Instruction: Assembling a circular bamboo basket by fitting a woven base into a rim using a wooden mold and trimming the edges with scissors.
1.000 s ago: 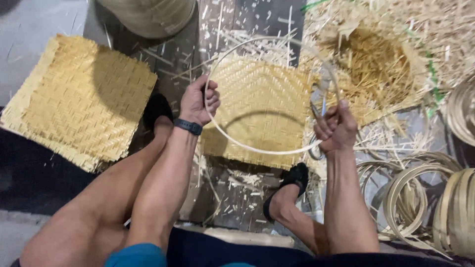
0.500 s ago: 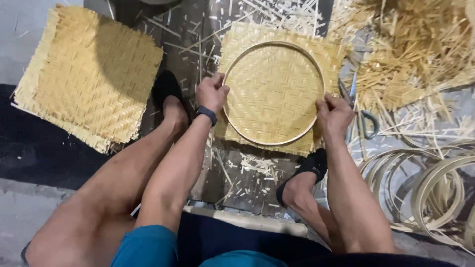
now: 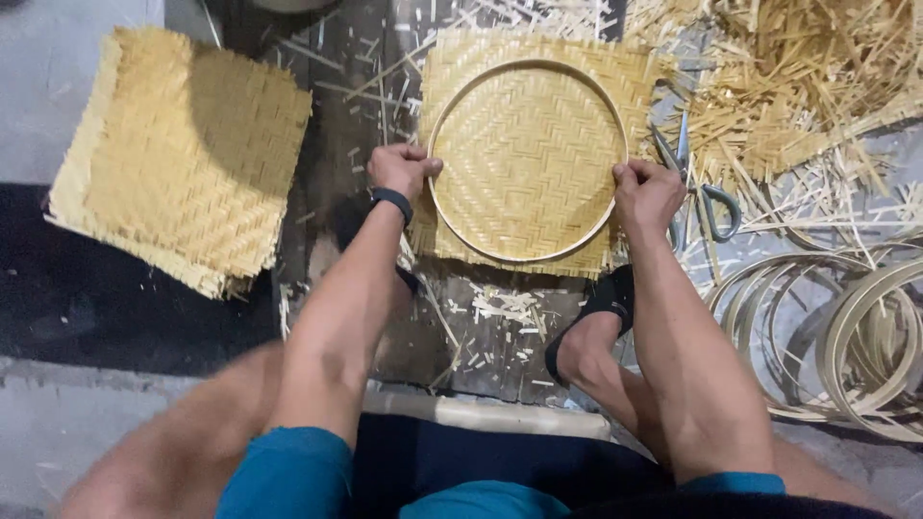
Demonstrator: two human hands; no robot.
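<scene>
Both hands, left hand (image 3: 399, 169) and right hand (image 3: 646, 192), pin hoop (image 3: 452, 115) inside mat (image 3: 529, 159) edges (scissors (image 3: 700, 183) crowd right).

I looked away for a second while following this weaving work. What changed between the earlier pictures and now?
The round hoop, held up above the woven square mat a second ago, has come down flat onto it. The left hand and right hand still grip its opposite sides. The stack of mats, scissors and spare hoops stayed put.

Hoop (image 3: 527, 252) on mat (image 3: 452, 58) (centre); mat stack (image 3: 183, 154) left, scissors (image 3: 707, 192) right.
</scene>
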